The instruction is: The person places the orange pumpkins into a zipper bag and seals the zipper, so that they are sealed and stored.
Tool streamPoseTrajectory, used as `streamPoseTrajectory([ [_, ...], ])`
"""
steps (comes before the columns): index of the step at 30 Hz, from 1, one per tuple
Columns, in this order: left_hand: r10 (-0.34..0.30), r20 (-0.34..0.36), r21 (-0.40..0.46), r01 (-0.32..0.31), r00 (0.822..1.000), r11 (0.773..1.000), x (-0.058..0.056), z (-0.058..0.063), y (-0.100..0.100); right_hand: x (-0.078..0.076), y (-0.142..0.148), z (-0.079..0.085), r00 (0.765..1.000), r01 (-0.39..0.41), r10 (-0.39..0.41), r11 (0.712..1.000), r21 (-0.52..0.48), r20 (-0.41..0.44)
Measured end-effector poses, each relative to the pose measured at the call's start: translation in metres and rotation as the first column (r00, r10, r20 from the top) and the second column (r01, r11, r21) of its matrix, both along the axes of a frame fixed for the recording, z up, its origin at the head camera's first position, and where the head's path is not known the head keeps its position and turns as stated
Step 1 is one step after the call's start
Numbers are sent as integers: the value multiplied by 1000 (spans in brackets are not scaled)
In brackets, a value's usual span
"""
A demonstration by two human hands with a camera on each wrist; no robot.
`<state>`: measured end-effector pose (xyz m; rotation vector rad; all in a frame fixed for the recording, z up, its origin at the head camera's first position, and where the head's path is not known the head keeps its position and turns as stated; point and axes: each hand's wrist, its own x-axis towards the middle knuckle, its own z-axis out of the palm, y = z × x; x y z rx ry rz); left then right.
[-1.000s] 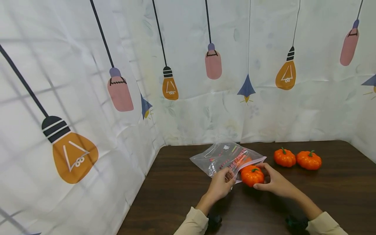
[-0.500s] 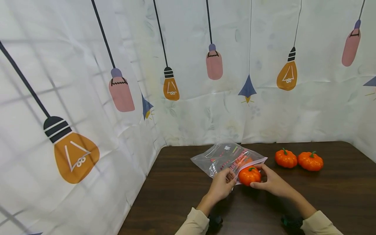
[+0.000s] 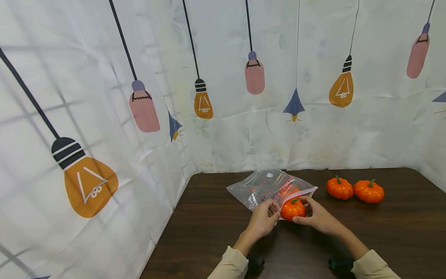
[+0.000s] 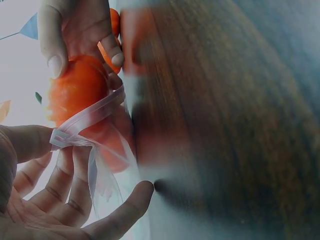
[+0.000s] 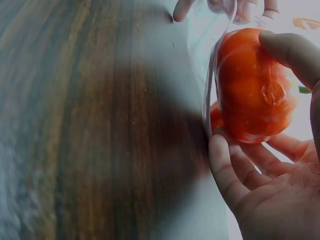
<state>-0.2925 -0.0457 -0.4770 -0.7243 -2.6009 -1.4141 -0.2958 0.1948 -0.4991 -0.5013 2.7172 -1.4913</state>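
A small orange pumpkin (image 3: 293, 209) with a green stem sits at the mouth of a clear zip bag (image 3: 259, 188). My right hand (image 3: 319, 217) grips it, thumb on the near side and fingers behind. At the bag's near corner, my left hand (image 3: 262, 220) pinches the pink-white zip edge (image 4: 95, 112) between thumb and fingers. Inside the printed bag shows another orange shape, partly hidden by the plastic. In the right wrist view the held pumpkin (image 5: 255, 85) presses against the bag's opening edge.
Two more orange pumpkins, a left one (image 3: 339, 188) and a right one (image 3: 368, 191), stand side by side at the back right of the dark wooden table (image 3: 195, 228). Behind the table hangs a white cloth (image 3: 230, 143) printed with lamps.
My right hand has moved left with the pumpkin, bringing it into the bag's mouth. The left hand keeps its pinch on the bag edge, nearly still.
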Motion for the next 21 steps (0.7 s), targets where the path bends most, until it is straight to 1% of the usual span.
streamPoseTrajectory([
  [6, -2, -8, 3, 2, 1000, 1000, -1, -1, 0, -3, -5, 0, 997, 72, -71, 996, 50, -7],
  [9, -8, -18, 6, 8, 1000, 1000, -1, -1, 1, -4, -8, -1, 994, 105, -103, 992, 64, -33],
  [11, -8, -11, 6, 8, 1000, 1000, -1, -1, 1, -4, -10, -3, 991, 130, -127, 989, 65, -50],
  [17, -12, 5, 6, 12, 1000, 1000, -1, 0, 1, -6, -17, -4, 982, 179, -177, 983, 32, -66],
  [21, -18, 6, 14, 18, 1000, 1000, 0, 0, 1, -8, -21, -5, 979, 183, -184, 983, -10, -90],
])
